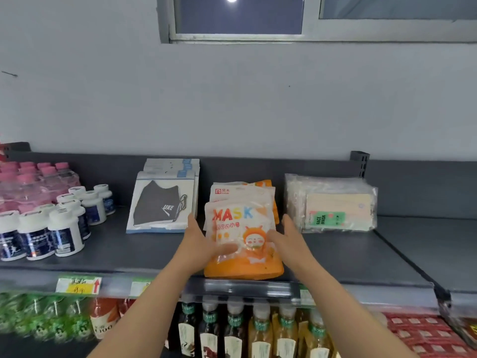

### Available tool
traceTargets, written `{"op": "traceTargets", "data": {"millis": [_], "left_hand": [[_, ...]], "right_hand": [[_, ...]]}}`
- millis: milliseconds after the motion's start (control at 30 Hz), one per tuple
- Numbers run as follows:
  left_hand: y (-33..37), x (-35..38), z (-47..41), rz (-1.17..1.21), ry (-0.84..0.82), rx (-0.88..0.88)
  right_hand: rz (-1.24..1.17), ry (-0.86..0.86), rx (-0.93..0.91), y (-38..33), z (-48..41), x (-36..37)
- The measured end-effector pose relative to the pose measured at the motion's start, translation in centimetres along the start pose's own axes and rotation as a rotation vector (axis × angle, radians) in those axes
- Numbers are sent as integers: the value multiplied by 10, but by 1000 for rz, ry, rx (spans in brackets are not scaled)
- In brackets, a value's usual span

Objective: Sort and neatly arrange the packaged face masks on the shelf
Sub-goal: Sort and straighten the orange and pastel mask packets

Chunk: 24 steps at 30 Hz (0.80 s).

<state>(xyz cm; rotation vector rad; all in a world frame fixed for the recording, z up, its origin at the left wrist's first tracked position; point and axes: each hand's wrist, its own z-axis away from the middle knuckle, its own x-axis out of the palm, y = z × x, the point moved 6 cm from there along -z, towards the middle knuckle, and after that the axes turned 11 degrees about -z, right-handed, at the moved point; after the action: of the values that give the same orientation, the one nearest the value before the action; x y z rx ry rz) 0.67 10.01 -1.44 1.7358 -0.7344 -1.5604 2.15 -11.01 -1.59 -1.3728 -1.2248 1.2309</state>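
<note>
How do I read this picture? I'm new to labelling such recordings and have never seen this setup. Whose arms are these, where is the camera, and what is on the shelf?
There is no machine here. The arms belong to a person working bare-handed, and the single picture comes from a wide-angle camera worn on their head, looking forward and down. That is why the arms reach in from the bottom.

The left hand and right hand hold an orange mask pack printed "MASK" from either side, thumbs on its front. It is at the front of a row of similar packs on the grey shelf.

To its left are dark cloth mask packs, and to its right are clear FACE MASK bags. White bottles stand far left, and drink bottles fill the shelf below.
</note>
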Motion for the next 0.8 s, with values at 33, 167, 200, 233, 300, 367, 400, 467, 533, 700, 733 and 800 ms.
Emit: {"op": "traceTargets", "data": {"millis": [33,167,200,233,300,367,400,467,533,700,733,800], "left_hand": [[-8,2,-1,-35,-57,-8],[-23,8,-8,-107,-164,27],[-22,9,-8,-122,-180,55],[-20,10,-9,-125,-196,87],[-16,12,-9,-109,-228,154],[-14,13,-12,-95,-248,212],[-14,14,-15,-91,-258,231],[-16,14,-18,-80,-267,243],[-17,13,-19,-74,-260,235],[-18,4,-14,-81,-236,203],[-16,2,-12,-67,-236,193],[-14,1,-10,-53,-252,185]], "right_hand": [[8,-6,6,1,3,4],[76,-54,13,2,14,14],[86,-79,11,4,15,18],[108,-85,0,7,15,21],[151,-70,-19,12,12,24],[180,-54,-20,12,11,25],[194,-51,-15,11,12,25],[216,-48,7,12,12,26],[226,-45,30,15,10,26],[144,-6,95,16,10,22],[126,-4,106,15,10,22],[113,-15,96,14,8,21]]}}
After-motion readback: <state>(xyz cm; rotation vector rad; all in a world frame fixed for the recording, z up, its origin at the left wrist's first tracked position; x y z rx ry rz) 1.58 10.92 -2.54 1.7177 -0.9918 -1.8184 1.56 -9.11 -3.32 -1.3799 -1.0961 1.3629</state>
